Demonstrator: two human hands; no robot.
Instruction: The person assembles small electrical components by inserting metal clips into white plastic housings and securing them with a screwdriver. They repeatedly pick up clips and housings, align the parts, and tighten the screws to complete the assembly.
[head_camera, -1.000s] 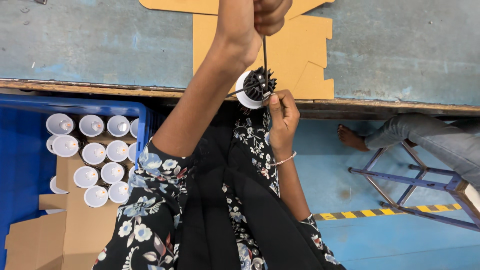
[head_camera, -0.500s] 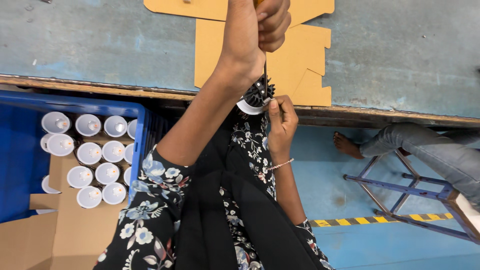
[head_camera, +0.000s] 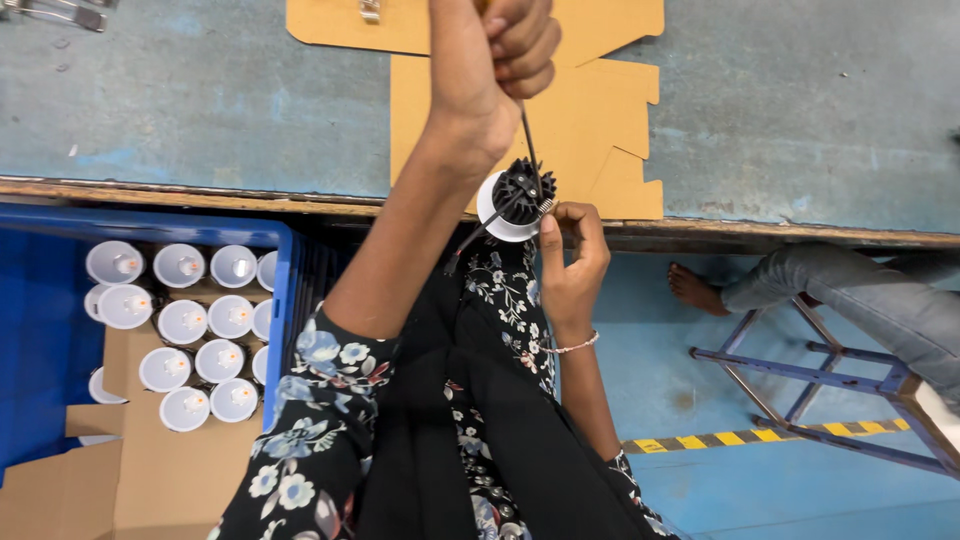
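Head view, single entry.

Item 1: small round lamp housing (head_camera: 515, 200), white plastic rim with a black finned metal heat sink on top, held in the air just over the worn wooden edge of the grey-blue workbench (head_camera: 200, 110). A thin dark lead trailed from it down toward the person's floral sleeve.

Item 2: right hand (head_camera: 570, 262), fingers curled in, thumb and fingertips pinched on the side of the housing; a thin bracelet sat on the wrist.

Item 3: left hand (head_camera: 505, 55), closed in a full fist around the handle of a slim dark-shafted screwdriver (head_camera: 528, 135), the shaft running down into the fins. The tip itself was hidden among them.

Handling note, as a judgement: the shaft looked best kept in line with the fastener, the pinching hand holding the rim against turning, pressure steady so the tip would not slip off into the fins or the lead.

Item 4: flat brown cardboard blank (head_camera: 600, 110), die-cut with flaps, lay on the bench behind the housing.

Item 5: blue plastic crate (head_camera: 285, 290), low left, held rows of white round cup-shaped parts (head_camera: 185, 320) on cardboard.

Item 6: blue metal stool frame (head_camera: 800, 385), right, with another person's bare foot (head_camera: 695, 290) and grey trouser leg beside it.
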